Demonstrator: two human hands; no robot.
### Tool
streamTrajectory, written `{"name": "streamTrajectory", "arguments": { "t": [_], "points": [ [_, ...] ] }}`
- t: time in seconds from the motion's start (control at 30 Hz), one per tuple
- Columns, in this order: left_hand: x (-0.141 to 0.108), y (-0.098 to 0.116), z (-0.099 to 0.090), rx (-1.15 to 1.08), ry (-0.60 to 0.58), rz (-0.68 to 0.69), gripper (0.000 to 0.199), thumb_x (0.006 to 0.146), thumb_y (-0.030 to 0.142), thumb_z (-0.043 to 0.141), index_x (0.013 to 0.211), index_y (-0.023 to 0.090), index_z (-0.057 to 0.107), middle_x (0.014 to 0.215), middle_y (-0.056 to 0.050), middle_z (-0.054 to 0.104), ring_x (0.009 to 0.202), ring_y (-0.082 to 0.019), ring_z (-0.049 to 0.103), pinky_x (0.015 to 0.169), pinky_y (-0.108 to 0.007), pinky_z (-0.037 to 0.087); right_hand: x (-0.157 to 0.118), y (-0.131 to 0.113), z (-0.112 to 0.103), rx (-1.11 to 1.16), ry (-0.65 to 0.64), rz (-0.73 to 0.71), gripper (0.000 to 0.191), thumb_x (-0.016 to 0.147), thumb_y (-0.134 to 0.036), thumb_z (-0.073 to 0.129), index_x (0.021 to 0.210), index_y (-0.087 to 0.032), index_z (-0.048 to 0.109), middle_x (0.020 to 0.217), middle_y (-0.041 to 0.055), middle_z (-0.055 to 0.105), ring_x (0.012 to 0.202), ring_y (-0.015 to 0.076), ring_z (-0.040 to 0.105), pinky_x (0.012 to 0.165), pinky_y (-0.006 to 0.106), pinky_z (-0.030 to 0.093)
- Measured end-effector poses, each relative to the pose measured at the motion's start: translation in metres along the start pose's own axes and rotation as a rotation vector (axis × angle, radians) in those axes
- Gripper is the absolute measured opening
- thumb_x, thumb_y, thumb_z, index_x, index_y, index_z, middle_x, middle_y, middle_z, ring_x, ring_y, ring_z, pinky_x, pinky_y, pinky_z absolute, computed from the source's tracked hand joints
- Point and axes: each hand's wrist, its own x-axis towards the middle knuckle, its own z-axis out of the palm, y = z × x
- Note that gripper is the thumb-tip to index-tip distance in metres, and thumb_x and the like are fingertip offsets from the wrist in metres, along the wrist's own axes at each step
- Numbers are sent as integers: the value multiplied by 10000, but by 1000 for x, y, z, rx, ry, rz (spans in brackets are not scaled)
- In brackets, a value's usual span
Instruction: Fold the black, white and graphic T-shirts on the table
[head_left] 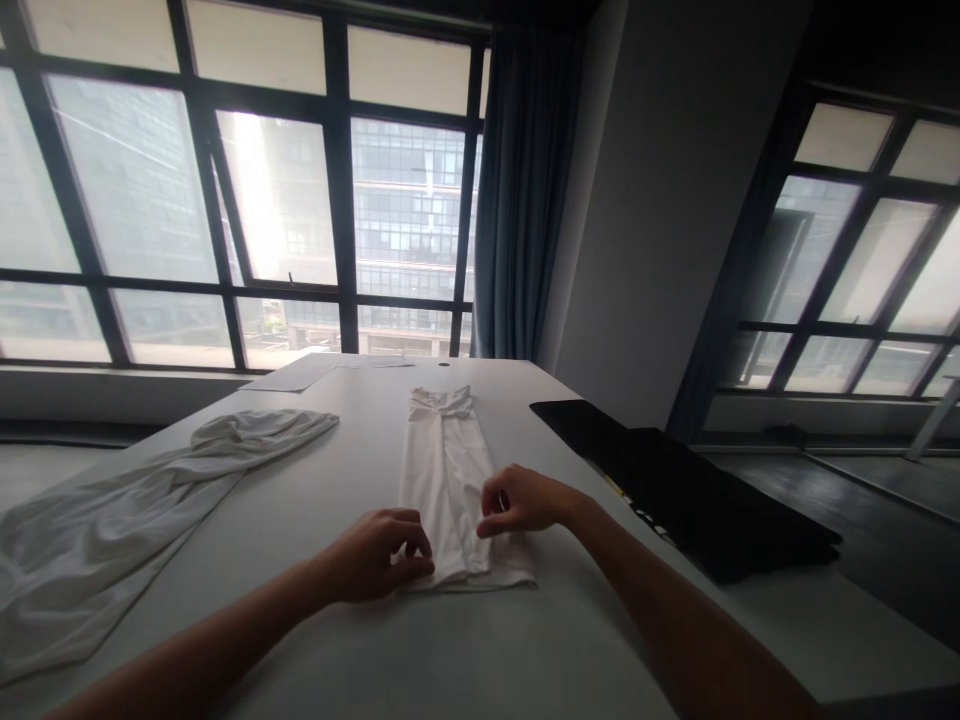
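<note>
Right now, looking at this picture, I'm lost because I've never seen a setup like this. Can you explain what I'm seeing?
There's no machine here, just a person's two bare arms. A camera worn on the head looks forward and down, giving this single view. On the smooth white table lies a long, narrow, folded white cloth. The left hand is at its near left corner; the right hand is over its right side. Both have curled fingers, but I can't tell whether either grips the fabric. A loose, rumpled white cloth lies to the left, and a flat black item, apparently fabric, lies to the right.
</note>
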Motion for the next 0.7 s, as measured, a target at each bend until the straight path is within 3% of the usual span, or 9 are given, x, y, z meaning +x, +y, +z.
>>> {"name": "streamTrajectory", "arguments": {
  "t": [0.13,0.27,0.33,0.4,0.5,0.57,0.7],
  "points": [
    [-1,-3,6,26,-44,-20,265,833,453,655,978,251,745,903,-23,669,731,-131,611,685,-235,437,1,-20,12,-94,-109,46,434,595,-436,853,929,-187,730,806,12,710,637,125,592,538,207,382],
    [0,-2,6,28,-45,-16,247,898,383,564,867,217,744,850,-25,657,685,-113,591,643,-219,425,0,-29,16,-153,-70,-46,218,733,-231,722,946,-186,735,768,4,682,621,105,559,541,200,370],
    [4,0,6,34,0,-30,285,929,366,505,863,202,729,847,-34,659,679,-116,584,638,-225,431,-2,-30,13,-107,-64,-108,215,755,-153,657,955,-170,732,740,-2,658,607,92,539,548,193,380],
    [13,2,7,66,60,-33,257,936,322,480,968,211,709,910,-46,671,733,-137,599,681,-248,454,-5,-31,8,-31,-52,-164,237,764,-139,640,986,-154,721,717,-10,630,597,84,519,553,189,391],
    [32,6,8,185,77,36,280,850,264,593,1124,225,640,1094,-72,651,936,-208,607,792,-311,482,-9,-30,1,105,7,-235,215,781,-172,648,989,-146,696,718,-20,603,604,80,505,568,191,409],
    [47,10,9,259,69,77,316,791,255,662,1103,227,626,1161,-78,621,1033,-241,576,834,-337,489,-10,-29,-1,192,51,-268,167,779,-186,660,941,-147,677,722,-24,597,608,77,504,578,194,416],
    [75,18,9,297,103,119,202,802,279,670,1002,254,657,1105,-46,630,1024,-227,573,842,-325,499,-12,-23,-5,367,124,-287,165,739,-231,727,847,-146,635,700,-33,583,598,75,500,563,200,407]
  ]
}}
